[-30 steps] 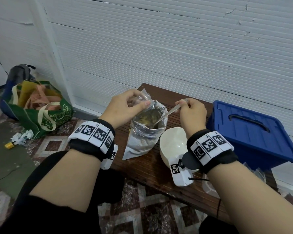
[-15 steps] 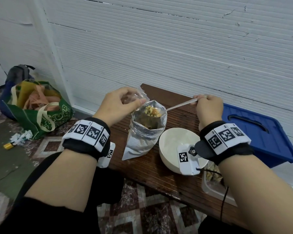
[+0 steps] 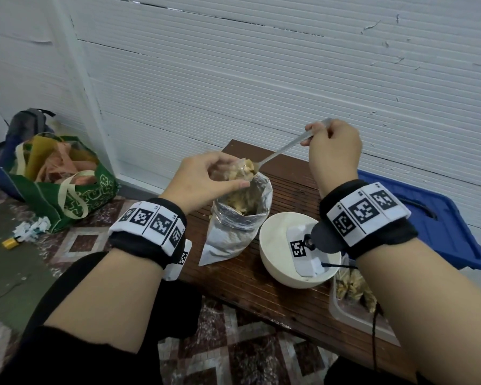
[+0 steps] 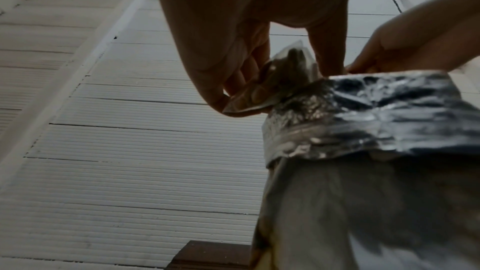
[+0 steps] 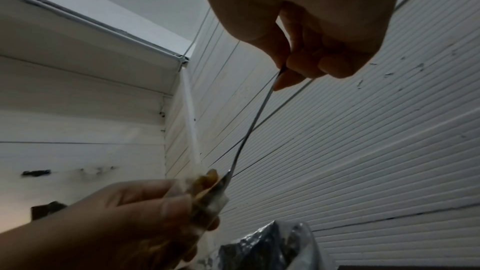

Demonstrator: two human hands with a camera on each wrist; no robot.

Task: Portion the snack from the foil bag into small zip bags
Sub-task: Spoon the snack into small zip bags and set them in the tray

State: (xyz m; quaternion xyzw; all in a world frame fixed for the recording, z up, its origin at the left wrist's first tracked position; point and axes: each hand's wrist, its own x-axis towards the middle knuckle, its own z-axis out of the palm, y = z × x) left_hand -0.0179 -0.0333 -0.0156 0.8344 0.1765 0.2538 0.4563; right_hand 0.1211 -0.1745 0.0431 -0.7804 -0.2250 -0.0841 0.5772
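Nearest the person, just under the right wrist, a clear tub [image 3: 345, 307] of filled packets sits at the counter [image 3: 261, 290] edge, and a white bowl [image 3: 278, 262] stands beside it, below and inside the right forearm. Left of the bowl, straight beneath both hands, the foil bag [image 3: 233, 232] stands upright with its mouth rolled open, pale snack pieces showing inside.

Just above that mouth, the left hand [image 3: 203, 182] has thumb and fingertips closed on a small zip bag [image 3: 240, 169], holding it open; from the left wrist view the little bag [image 4: 280, 81] sits touching the foil bag's [image 4: 363, 114] rim.

Up and to the right, the right hand [image 3: 333, 151] is curled round the handle end of a metal spoon [image 3: 283, 151], pinching it. The spoon slopes down toward the left hand, its bowl heaped with snack [image 3: 249, 165] right at the zip bag's opening; the right wrist view shows the spoon [image 5: 249, 130] tip meeting the bag there.

Beyond the right wrist lies a blue crate lid [image 3: 439, 226]. Far off past the left hand, a green tote [image 3: 67, 190] slumps on the floor by the white wall [image 3: 261, 79].
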